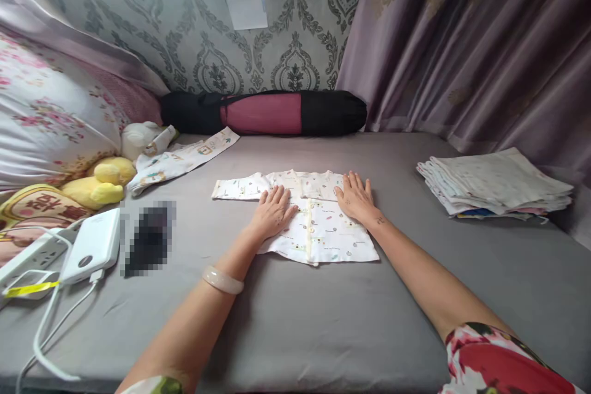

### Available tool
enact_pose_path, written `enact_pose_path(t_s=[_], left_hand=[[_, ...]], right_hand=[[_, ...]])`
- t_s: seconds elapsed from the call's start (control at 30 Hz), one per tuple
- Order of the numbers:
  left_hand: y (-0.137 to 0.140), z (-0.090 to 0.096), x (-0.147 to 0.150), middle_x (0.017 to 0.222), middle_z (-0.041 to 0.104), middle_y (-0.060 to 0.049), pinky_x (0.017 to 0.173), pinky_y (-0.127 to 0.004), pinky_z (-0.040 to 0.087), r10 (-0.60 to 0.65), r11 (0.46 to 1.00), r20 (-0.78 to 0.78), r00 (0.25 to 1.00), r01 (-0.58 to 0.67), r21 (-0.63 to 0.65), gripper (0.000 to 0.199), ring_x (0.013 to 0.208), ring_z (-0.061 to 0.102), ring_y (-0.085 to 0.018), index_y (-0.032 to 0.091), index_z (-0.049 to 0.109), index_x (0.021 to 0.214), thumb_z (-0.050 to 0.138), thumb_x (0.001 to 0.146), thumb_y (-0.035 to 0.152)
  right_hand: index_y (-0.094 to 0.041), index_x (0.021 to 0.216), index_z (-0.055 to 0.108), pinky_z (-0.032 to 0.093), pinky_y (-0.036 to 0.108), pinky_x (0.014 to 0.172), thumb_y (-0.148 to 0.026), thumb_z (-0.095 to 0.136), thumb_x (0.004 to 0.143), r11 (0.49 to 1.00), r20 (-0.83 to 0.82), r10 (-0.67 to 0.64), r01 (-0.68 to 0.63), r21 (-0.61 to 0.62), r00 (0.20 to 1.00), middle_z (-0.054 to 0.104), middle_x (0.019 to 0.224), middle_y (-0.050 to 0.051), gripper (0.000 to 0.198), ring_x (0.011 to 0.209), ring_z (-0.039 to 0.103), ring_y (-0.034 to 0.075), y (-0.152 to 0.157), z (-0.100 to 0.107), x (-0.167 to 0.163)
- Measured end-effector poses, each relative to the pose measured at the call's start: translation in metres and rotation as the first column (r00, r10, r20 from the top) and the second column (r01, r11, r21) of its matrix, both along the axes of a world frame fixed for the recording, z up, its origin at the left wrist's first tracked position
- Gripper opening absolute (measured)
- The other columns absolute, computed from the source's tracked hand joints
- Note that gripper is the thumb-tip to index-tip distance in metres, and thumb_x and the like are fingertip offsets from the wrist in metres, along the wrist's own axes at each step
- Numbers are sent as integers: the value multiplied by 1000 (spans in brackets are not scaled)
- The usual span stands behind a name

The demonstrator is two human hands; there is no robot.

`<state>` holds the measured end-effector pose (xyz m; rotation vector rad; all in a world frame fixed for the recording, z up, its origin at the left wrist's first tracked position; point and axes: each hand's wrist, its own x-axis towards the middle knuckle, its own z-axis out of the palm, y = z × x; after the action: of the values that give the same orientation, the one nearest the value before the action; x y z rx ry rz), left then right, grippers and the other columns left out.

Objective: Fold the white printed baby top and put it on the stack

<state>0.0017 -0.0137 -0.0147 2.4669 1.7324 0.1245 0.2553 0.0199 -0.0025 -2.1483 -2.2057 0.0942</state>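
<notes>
A small white printed baby shirt (330,234) with a buttoned front lies on the grey sheet in front of me. One sleeve stretches out to the left; the other looks folded across the top of the shirt. My left hand (273,214) presses flat on the shirt's left side, its fingers a little apart. On the upper right edge rests my right hand (354,196), palm down with fingers extended. Neither hand grips anything.
To the right sits a stack of folded clothes (496,184). Another printed garment (184,160) lies at the left, near a yellow plush toy (99,181). A white power bank (92,246) with cables lies front left. A black and maroon roll bag (263,112) lines the wall.
</notes>
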Motion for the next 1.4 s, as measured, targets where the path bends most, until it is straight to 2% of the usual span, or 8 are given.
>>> enact_pose_path(t_s=[0.07,0.13,0.27,0.37,0.83,1.03,1.2,1.4], left_hand=[[0,-1,1,161,25,-16,121,-53,16,8,1000,19,1000,-8,15,66,150,18,-31,12,35,151,22,100,52],[-1,-2,1,160,27,-16,120,-53,17,13,1000,32,999,-14,27,65,150,19,-31,13,36,150,24,100,52],[-2,-2,1,160,29,-16,120,-52,18,16,999,45,999,-18,46,64,150,21,-30,13,37,149,24,100,52],[-3,-3,1,159,30,-17,121,-52,17,16,999,53,998,-19,49,65,150,21,-30,11,37,149,23,100,51],[-3,-6,-3,158,32,-19,121,-49,19,15,997,130,991,-26,79,64,149,23,-30,10,39,146,30,98,51],[-1,-11,-6,157,31,-24,119,-49,23,40,991,159,987,-59,121,67,148,25,-34,6,42,141,37,95,55],[1,-12,-7,155,34,-24,119,-48,23,44,991,178,983,-65,114,68,147,27,-33,6,38,144,41,93,50],[1,-13,-7,153,37,-25,118,-50,26,60,987,264,963,-96,126,71,146,30,-33,6,36,145,46,89,49]], right_hand=[[-4,154,26,2,50,121,-39,19,99,998,-11,56,-56,11,998,15,163,17,66,152,10,28,-1,6,-14],[-6,155,23,4,47,122,-40,16,99,991,-66,132,-134,-28,989,14,164,14,66,152,9,25,-3,11,-33],[-10,157,20,3,45,122,-40,16,100,948,-157,287,-304,-91,945,10,165,10,65,152,5,22,-4,13,-74],[-10,157,19,2,46,122,-40,16,100,930,-180,335,-355,-92,925,9,165,8,64,152,4,21,1,11,-93],[-8,156,22,6,45,123,-36,19,100,936,-152,326,-341,-84,933,17,164,8,63,152,12,21,16,2,-101],[-8,154,28,4,45,122,-37,17,100,937,-193,324,-342,-67,926,20,163,10,62,151,13,22,20,5,-106],[-8,154,29,3,41,123,-38,15,101,907,-251,386,-414,-70,888,23,163,9,63,151,13,19,26,9,-120],[-7,154,29,6,38,122,-42,13,100,919,-319,325,-377,-118,890,22,163,11,66,151,14,20,35,8,-132]])
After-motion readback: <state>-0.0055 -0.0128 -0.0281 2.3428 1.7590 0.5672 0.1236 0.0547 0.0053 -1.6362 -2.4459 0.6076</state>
